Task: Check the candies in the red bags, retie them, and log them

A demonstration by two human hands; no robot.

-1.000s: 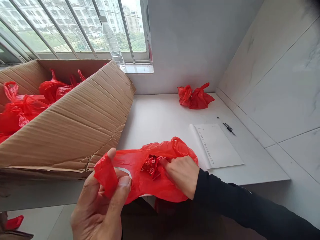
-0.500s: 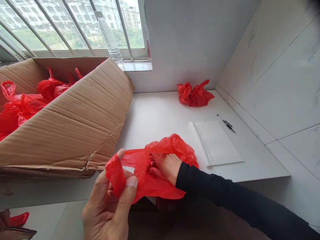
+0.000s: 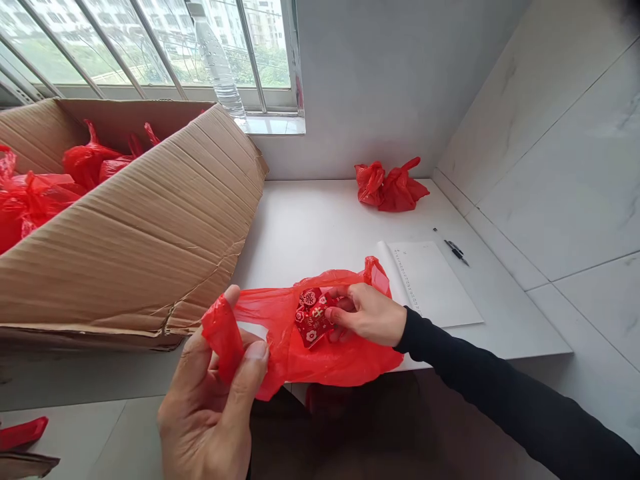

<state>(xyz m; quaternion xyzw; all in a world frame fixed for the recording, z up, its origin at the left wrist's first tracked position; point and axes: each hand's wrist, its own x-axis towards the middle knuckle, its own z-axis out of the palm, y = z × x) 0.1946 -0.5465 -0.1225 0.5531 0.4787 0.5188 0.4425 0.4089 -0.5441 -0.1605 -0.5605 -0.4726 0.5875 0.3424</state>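
Observation:
My left hand [image 3: 215, 393] pinches one handle of a red plastic bag [image 3: 345, 363] between thumb and fingers. The bag lies spread at the table's front edge, its mouth pulled open towards the left. Just over that mouth, my right hand [image 3: 367, 310] grips a small red packet [image 3: 314, 317] printed with pale flowers and gold characters. Thumb and fingers close on the packet's right side, covering part of it. Whether anything else is in the bag I cannot tell.
A large cardboard box [image 3: 150, 233] with several tied red bags [image 3: 45, 200] stands left. On the white table [image 3: 305, 220] are more red bags [image 3: 395, 187] at the back, an open notebook [image 3: 435, 283] and a pen [image 3: 456, 252]. A water bottle [image 3: 217, 67] stands on the windowsill.
My right hand has come up out of the bag and moved right, bringing the red packet into view. My left hand keeps the bag's handle, shifted slightly left.

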